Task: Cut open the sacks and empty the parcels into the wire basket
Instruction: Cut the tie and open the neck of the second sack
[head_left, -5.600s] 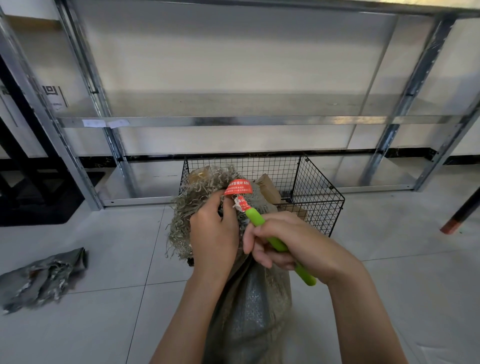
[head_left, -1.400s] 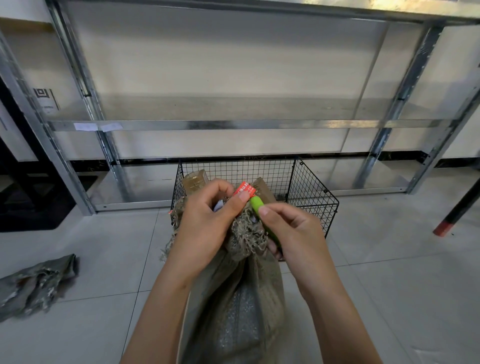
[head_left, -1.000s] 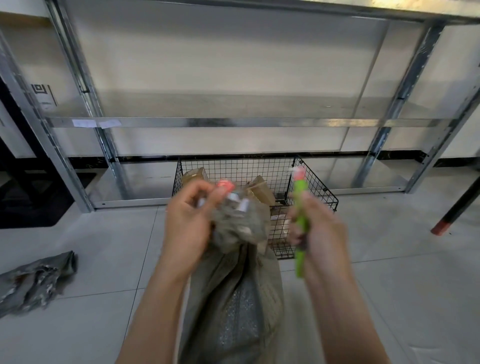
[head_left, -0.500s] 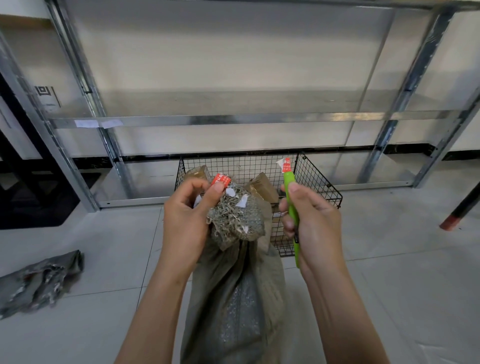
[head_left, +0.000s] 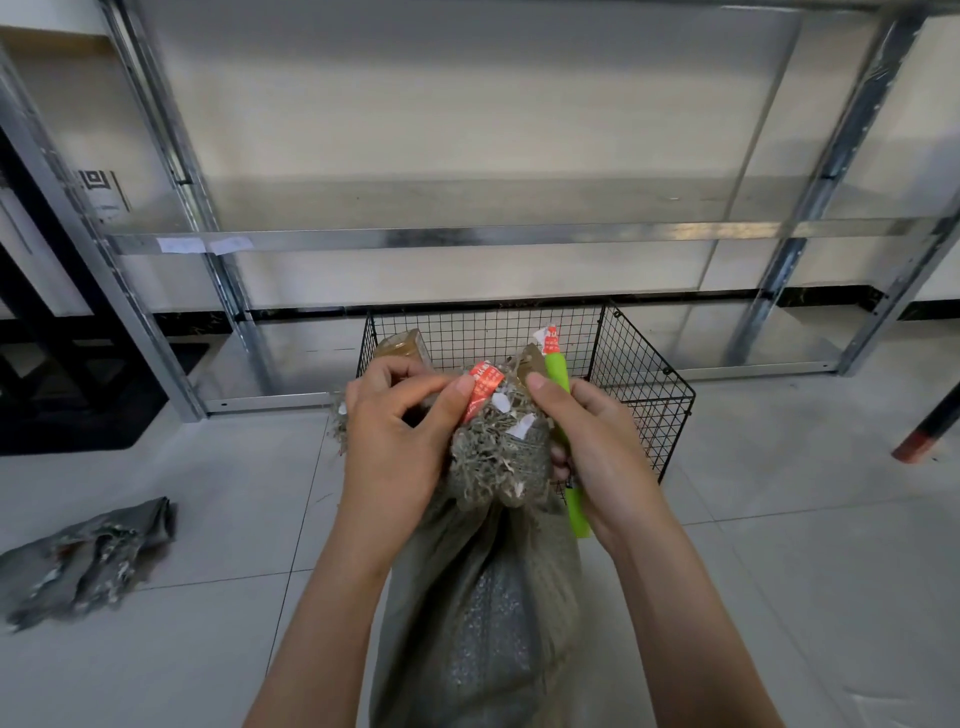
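Atop sack (head_left: 483, 597), left hand (head_left: 395, 441) pinches tag (head_left: 484, 387), right (head_left: 602, 457) cutter (head_left: 558, 366)

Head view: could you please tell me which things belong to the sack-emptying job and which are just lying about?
In the job: sack, red tag, green cutter, wire basket, brown parcel, left hand, right hand.
Lying about: crumpled grey sacking on the floor, metal shelving, red-tipped black leg.
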